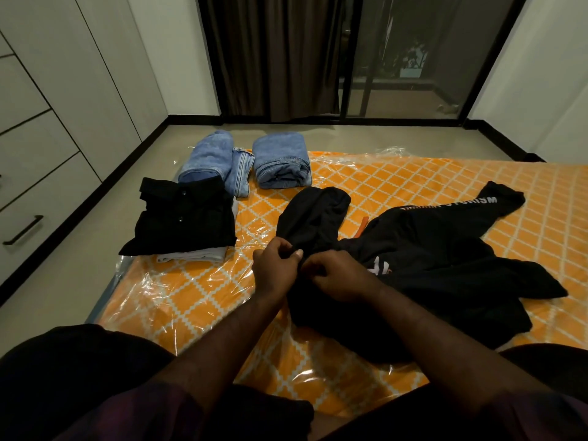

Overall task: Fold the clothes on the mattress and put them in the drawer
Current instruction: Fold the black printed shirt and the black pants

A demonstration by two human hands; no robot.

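Observation:
A crumpled black hoodie (439, 249) with white lettering on one sleeve lies unfolded on the orange patterned mattress (397, 173), which is wrapped in clear plastic. My left hand (276, 265) and my right hand (340, 275) both pinch its fabric just below the hood. To the left sits a folded black shirt (184, 221) on top of folded pale clothes (194, 255). Behind it lie two folded pairs of blue jeans (216, 160) (281, 160). The drawers (35, 198) are in the white wardrobe at the far left, closed.
The mattress lies on a grey floor (79, 281). Dark curtains (270, 58) and a glass sliding door (413, 58) stand at the back. My knees in dark trousers (79, 377) fill the bottom of the view.

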